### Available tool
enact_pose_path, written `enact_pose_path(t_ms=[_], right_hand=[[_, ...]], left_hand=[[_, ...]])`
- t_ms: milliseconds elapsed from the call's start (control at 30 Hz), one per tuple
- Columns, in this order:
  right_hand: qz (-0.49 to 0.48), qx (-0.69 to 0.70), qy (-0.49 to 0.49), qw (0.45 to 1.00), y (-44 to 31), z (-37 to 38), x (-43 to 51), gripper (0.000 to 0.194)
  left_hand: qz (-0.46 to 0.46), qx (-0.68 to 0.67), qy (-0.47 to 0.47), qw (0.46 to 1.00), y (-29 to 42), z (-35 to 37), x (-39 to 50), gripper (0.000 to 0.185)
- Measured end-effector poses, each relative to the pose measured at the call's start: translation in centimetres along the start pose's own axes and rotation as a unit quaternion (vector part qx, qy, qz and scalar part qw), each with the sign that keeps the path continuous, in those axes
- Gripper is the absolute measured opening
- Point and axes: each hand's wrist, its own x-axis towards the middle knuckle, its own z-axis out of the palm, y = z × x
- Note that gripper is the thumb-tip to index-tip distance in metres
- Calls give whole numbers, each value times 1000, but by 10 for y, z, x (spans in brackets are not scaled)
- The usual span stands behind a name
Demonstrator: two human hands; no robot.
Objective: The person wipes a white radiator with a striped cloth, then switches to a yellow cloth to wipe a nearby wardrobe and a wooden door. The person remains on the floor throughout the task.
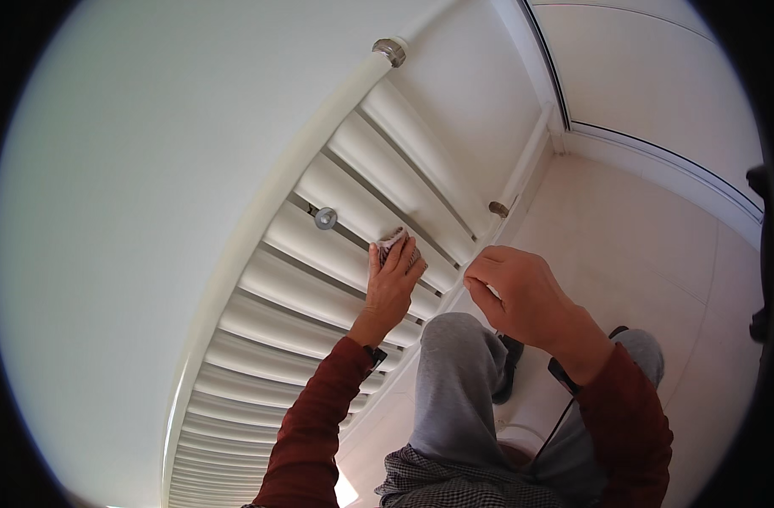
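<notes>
A white column radiator runs along the wall, curving through the left and middle of the head view. My left hand presses a folded patterned cloth against one of its bars, with the fingers spread over the cloth. A round grey metal bracket cap sits between two bars, up and left of the cloth. My right hand is held above the floor beside the radiator's lower rail, its fingers curled in. Nothing shows in its grasp, though the palm side is mostly hidden.
Metal fittings mark the radiator's end at the top and bottom. A white pipe leads to the corner by a white door frame. My bent knee is close to the radiator. A cord hangs near my right wrist.
</notes>
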Motion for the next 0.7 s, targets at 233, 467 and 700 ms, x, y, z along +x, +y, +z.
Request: enact_pose_path(t_ms=[233, 467, 700], right_hand=[[54, -1, -17, 998, 29, -11, 8, 8], [40, -18, -29, 999, 53, -31, 4, 8], [85, 2, -8, 996, 62, -62, 4, 6]], left_hand=[[-30, 118, 117, 986, -57, -61, 59, 47], [87, 25, -118, 989, 14, 83, 0, 46], [75, -98, -193, 973, 51, 150, -47, 38]])
